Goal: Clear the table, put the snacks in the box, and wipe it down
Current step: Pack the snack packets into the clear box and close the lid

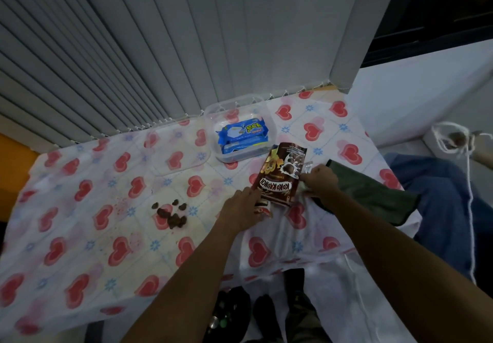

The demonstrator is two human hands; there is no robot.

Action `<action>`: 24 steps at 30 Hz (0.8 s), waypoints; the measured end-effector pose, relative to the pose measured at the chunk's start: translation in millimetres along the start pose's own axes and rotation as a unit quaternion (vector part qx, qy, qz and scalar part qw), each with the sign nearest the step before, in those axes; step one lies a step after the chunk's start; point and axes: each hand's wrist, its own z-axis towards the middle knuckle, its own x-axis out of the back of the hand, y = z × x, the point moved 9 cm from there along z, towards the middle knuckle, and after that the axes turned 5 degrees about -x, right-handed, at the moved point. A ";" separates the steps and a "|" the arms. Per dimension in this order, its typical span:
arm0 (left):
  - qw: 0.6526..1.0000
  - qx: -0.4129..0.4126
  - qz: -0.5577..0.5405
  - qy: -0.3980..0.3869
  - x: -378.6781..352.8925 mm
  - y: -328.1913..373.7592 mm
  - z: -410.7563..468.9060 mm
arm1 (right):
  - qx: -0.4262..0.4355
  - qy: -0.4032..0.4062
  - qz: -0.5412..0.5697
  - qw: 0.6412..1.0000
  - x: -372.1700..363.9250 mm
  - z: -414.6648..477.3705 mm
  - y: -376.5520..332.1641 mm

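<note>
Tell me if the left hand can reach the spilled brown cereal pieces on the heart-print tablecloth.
Probably yes: only bare heart-print tablecloth lies between the left hand and the brown cereal pieces, though that hand touches the brown cereal packet.

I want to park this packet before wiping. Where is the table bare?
Bare: the tablecloth left of the spilled cereal, and the far right corner beyond the green cloth. Crowded: box, Koko Krunch packet, left hand, right hand.
</note>
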 end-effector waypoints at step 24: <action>0.964 0.082 -0.145 0.208 195.4 -79.3 74.1 | 0.264 0.074 -0.031 0.961 7.4 14.2 -204.3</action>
